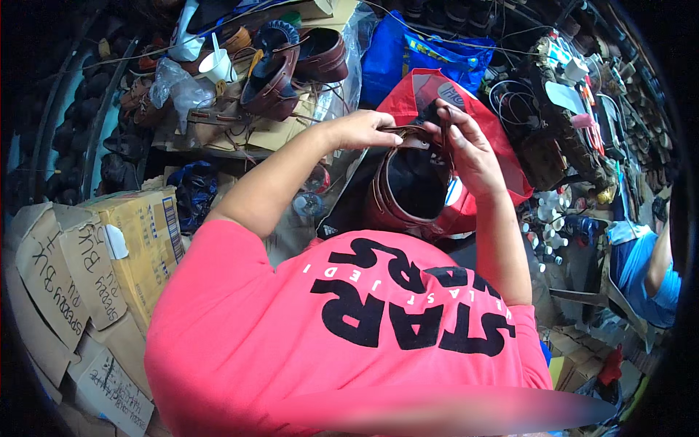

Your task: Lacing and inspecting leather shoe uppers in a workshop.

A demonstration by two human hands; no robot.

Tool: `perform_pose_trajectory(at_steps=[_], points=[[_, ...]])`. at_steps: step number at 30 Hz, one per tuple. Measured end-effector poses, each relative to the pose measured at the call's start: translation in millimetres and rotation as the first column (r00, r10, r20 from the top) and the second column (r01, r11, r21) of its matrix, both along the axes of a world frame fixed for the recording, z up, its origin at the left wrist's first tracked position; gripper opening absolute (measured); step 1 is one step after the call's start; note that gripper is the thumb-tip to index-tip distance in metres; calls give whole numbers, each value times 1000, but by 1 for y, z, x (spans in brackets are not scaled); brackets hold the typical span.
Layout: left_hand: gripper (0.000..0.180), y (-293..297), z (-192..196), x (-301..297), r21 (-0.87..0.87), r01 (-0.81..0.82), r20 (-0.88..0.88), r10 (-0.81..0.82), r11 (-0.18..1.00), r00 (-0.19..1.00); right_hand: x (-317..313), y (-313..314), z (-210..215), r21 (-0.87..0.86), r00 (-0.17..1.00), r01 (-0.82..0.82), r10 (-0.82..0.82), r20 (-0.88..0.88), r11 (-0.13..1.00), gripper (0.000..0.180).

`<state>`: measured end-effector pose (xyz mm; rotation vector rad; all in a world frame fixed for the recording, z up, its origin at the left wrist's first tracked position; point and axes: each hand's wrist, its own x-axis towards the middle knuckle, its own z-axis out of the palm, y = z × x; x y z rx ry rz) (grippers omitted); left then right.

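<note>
The brown shoe (387,202) is located directly in front of the chest of the pink shirt (342,291), with its dark opening turned toward the wearer and its far edge raised. The left hand (368,132) reaches in from the left and grips the raised edge in a narrow pinch, thumb on the near face and fingers behind. The right hand (473,149) stands upright at the right side of the opening, its thumb and fingers closed on a thin brown lace (445,135) beside the rim; the exact fingertip contact is partly hidden. The surface appears to be smooth leather. Judged by its look, the shoe is light enough to support with one hand, and its curved wall should hold its shape, while the upper edge is likely to bend under light pressure. The lace should be limp and may slip if pinched loosely. Take hold at the rim near the lace holes, where the edge is thin and easy to clamp; steady the body by its rounded wall and avoid pressing that wall inward. Grip the lace close to the rim for control. The red bag (510,171) lies behind and to the right of the shoe, close beside it.
</note>
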<state>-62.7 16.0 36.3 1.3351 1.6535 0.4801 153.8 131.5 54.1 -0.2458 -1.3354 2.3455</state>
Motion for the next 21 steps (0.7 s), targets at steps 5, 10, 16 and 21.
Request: perform_pose_trajectory(at_steps=[5,10,16,21], points=[[25,-24,85,22,209,30,-333,42,977,942,-18,-1,3,459,911,-37,-159,381,888,27],[18,8,104,37,613,495,-624,-7,616,781,-31,-24,17,547,967,-208,87,238,811,21],[28,27,81,32,859,329,-491,447,393,747,-34,-7,2,10,966,-36,32,257,999,20],[27,7,60,30,737,318,-518,196,597,833,-27,4,3,-233,973,-78,125,195,969,25]])
